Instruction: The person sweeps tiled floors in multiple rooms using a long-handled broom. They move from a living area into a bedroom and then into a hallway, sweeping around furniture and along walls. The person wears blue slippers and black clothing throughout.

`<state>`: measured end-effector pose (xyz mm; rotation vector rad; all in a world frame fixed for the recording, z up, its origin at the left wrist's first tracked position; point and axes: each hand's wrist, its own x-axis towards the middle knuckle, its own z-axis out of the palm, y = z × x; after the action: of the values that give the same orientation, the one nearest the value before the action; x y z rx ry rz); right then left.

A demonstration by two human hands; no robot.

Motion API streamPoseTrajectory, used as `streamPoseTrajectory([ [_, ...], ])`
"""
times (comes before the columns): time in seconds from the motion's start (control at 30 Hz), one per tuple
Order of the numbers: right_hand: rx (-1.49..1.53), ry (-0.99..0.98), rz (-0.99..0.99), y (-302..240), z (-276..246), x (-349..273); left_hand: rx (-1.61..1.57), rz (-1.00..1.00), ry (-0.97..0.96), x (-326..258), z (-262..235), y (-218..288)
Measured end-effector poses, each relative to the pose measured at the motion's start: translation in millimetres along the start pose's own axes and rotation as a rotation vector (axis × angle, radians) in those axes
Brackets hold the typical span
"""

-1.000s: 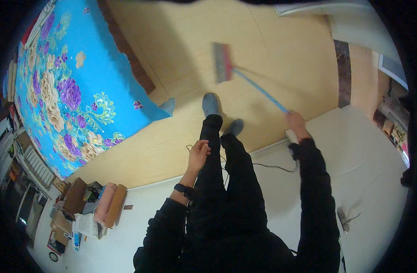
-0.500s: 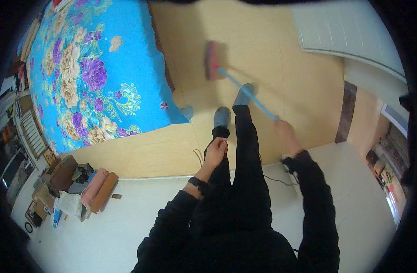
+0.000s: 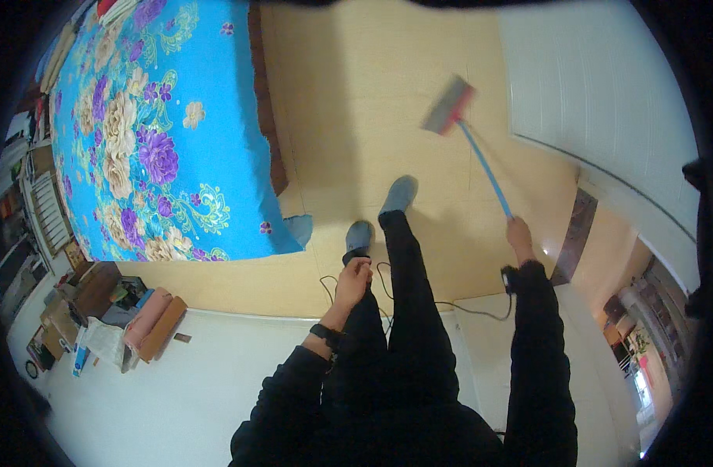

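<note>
Broom [image 3: 472,140]: we grip its blue handle in our right hand [image 3: 518,233], fist closed, head out over the wooden floor [image 3: 356,93]. Our left hand [image 3: 352,280] hangs empty, loosely curled. Stepping back, we risk snagging the cable [image 3: 458,305] behind our feet.

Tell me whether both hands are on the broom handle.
No: only the right hand grips the blue broom handle, while the left hand hangs free by the leg.

The broom head [image 3: 448,106] is smeared by motion blur, the bed [image 3: 162,132] runs off the upper rim, and the clutter [image 3: 100,311] at lower left is too small to identify.
</note>
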<state>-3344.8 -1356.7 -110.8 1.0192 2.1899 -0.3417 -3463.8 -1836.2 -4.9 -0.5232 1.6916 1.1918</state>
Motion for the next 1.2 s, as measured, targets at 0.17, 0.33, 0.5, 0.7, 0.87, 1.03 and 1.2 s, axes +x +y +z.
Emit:
streamPoseTrajectory([
  [0.17, -0.016, 0.024, 0.008, 77.1, -51.4, -29.1, -0.002, 0.064, -0.075, 16.8, 45.3, 55.2],
  [0.33, 0.021, -0.014, -0.101, -7.1, -82.4, -45.2, -0.012, 0.126, -0.013, 24.4, 41.2, 111.2],
  [0.5, -0.006, -0.068, -0.457, -194.6, -81.3, -12.4, -0.075, 0.124, 0.049, 41.3, -6.0, 140.5],
  [0.7, -0.075, -0.069, -0.746, -417.8, -65.8, 35.1, -0.276, 0.086, 0.151, 75.8, -63.9, 161.3],
  [0.87, -0.092, 0.032, -0.658, -400.9, -104.9, 133.7, -0.141, 0.046, 0.160, 112.1, -92.0, 197.6],
  [1.03, 0.014, 0.087, -0.235, -247.3, -177.9, 180.8, -0.100, 0.077, 0.047, 154.0, -90.2, 257.2],
  [1.2, -0.031, 0.027, -0.021, -203.2, -251.2, 165.8, -0.051, 0.089, -0.042, 176.8, -90.6, 308.6],
])
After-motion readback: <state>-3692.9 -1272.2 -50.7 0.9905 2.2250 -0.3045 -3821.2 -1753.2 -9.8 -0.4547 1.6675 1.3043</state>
